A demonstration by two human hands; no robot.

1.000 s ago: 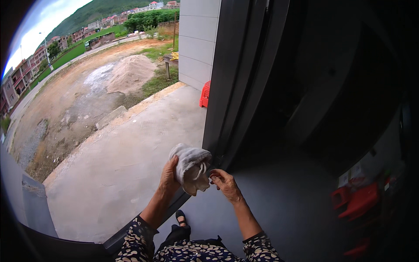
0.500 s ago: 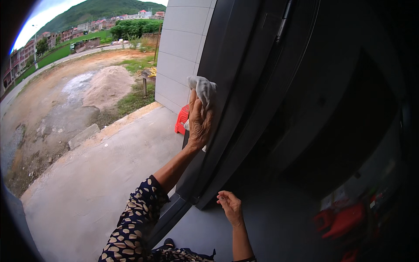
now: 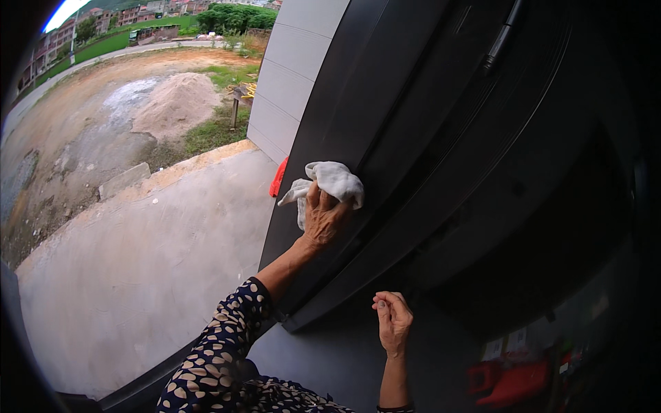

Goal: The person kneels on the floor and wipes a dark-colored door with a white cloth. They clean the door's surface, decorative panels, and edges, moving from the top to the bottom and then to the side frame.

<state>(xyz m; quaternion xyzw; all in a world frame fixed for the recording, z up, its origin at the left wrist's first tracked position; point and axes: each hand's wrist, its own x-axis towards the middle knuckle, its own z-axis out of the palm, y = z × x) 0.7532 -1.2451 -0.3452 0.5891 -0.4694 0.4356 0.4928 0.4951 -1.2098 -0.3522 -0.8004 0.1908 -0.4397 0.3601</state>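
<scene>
From the head camera, the left hand is raised against a dark window frame, its fingers closed over a white cloth and pressing it to the frame's slanting face. The cloth is crumpled and soft-looking, off-white with faint grey shading in its folds; a bunched part bulges above the knuckles and a loose corner hangs out to the left of the hand. The left forearm comes up from a dark sleeve with pale spots. The right hand sits lower, near the sill, loosely curled with fingertips drawn together; whether it pinches anything cannot be told. Outside lie a concrete yard, a sand heap and a red object by the wall
</scene>
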